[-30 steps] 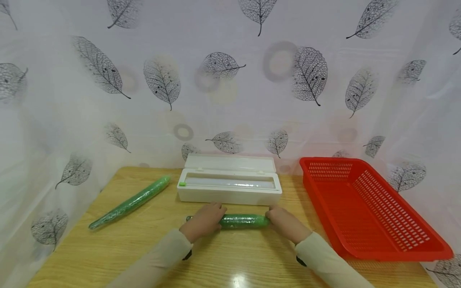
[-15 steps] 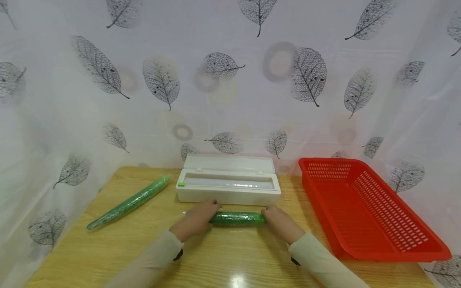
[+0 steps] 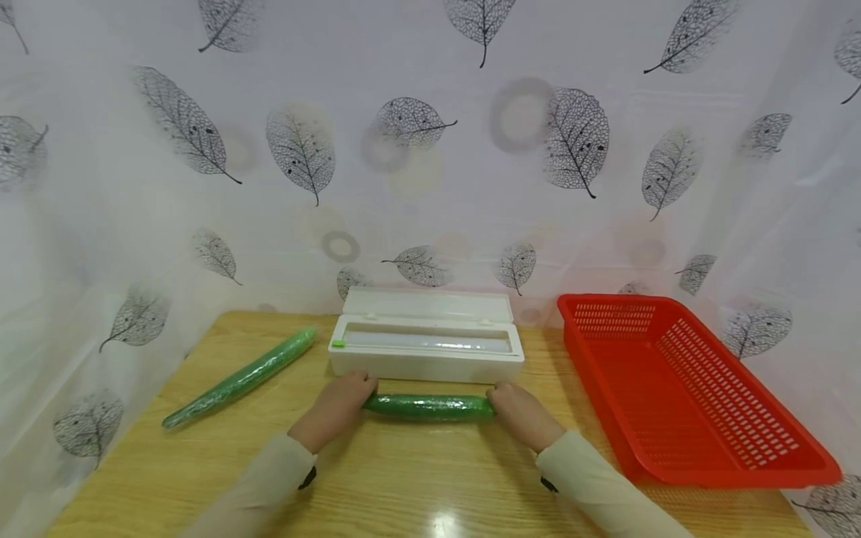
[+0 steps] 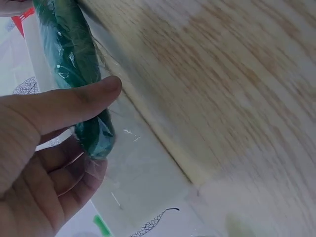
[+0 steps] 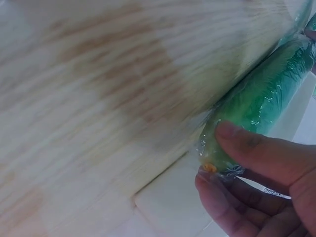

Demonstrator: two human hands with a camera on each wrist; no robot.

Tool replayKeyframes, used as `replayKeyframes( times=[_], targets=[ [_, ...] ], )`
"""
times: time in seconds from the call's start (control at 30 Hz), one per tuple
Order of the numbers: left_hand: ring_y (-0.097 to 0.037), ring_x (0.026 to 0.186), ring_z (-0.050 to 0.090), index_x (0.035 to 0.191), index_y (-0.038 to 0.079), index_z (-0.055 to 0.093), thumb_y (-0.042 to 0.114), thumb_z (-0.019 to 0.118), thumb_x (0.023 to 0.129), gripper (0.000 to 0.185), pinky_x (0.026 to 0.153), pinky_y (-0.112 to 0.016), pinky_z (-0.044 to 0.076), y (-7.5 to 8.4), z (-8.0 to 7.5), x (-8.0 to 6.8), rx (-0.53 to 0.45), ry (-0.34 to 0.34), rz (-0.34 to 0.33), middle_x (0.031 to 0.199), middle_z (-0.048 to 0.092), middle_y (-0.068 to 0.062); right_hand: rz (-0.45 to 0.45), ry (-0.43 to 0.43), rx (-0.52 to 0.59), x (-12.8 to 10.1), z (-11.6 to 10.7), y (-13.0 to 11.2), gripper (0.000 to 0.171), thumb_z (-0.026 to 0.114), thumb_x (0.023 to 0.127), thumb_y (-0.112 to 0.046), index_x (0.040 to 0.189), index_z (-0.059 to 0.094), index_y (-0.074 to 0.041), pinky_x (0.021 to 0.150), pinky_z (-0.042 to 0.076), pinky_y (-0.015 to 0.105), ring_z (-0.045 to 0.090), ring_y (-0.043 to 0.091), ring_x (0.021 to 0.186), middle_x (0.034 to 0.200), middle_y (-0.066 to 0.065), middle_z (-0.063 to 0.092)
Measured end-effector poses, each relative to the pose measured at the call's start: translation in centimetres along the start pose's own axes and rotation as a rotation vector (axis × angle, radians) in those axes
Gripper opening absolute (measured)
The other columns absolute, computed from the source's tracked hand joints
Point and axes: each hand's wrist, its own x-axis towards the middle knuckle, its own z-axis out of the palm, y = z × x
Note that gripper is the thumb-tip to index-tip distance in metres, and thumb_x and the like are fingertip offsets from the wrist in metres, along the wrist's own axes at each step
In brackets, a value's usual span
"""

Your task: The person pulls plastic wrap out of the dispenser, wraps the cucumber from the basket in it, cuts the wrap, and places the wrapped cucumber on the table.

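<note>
Light wood-grain table [image 3: 417, 486], glare spot near the front edge; white curtain with grey leaf print [image 3: 430, 149] hangs round the back and both sides. Short dark green cucumber wrapped in clear film [image 3: 430, 406] lies crosswise on the table, just in front of the white plastic film dispenser box [image 3: 427, 357], whose lid is up. Left hand [image 3: 334, 407] pinches the cucumber's left end, thumb [image 4: 74, 101] over the top and fingers curled underneath. Right hand [image 3: 519, 413] pinches the right end the same way, thumb [image 5: 256, 148] on the film by the stub. Both sleeves are pale beige. Second, longer film-wrapped green cucumber [image 3: 242, 377] lies diagonally at far left, well apart from the hands. Red perforated plastic basket [image 3: 733, 456] sits at right on the table
</note>
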Motion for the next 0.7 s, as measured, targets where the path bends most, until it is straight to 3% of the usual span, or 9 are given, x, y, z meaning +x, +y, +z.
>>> replayKeyframes(
  times=[0.13,0.37,0.57,0.7],
  targets=[
    [-0.014,0.066,0.054,0.077,0.009,0.058,-0.003,0.064,0.081,0.014,0.058,-0.028,0.046,-0.28,0.01,0.24,-0.028,-0.022,0.02,0.073,0.061,-0.001,-0.007,-0.004,0.01,0.13,-0.04,0.15,0.016,0.069,0.069,0.009,0.073,0.06,-0.003,0.052,0.048,0.03,0.058,0.018,0.062,0.07,0.008,0.058],
    [-0.013,0.064,0.054,0.077,0.01,0.059,-0.008,0.068,0.074,0.021,0.058,-0.027,0.047,-0.58,-0.19,0.48,-0.041,-0.05,0.063,0.072,0.062,0.0,-0.018,-0.075,0.02,0.27,-0.63,0.43,0.014,0.067,0.071,0.009,0.078,0.059,-0.001,0.055,0.051,0.03,0.057,0.018,0.065,0.073,0.01,0.059],
    [-0.01,0.063,0.045,0.08,0.011,0.049,-0.004,0.059,0.085,0.019,0.057,-0.026,0.044,-0.64,-0.06,0.36,-0.061,0.004,0.084,0.073,0.054,0.002,-0.056,-0.021,-0.04,0.36,-0.32,0.45,0.017,0.063,0.074,0.011,0.087,0.057,0.003,0.062,0.055,0.034,0.063,0.023,0.074,0.08,0.015,0.062],
    [-0.009,0.066,0.048,0.081,0.012,0.049,-0.001,0.053,0.09,0.016,0.06,-0.026,0.046,-0.77,-0.01,0.14,-0.121,-0.039,0.068,0.076,0.055,0.002,-0.049,-0.014,0.007,0.29,-0.13,0.51,0.015,0.064,0.074,0.011,0.082,0.057,0.001,0.059,0.053,0.032,0.062,0.02,0.072,0.078,0.012,0.061]
  ],
)
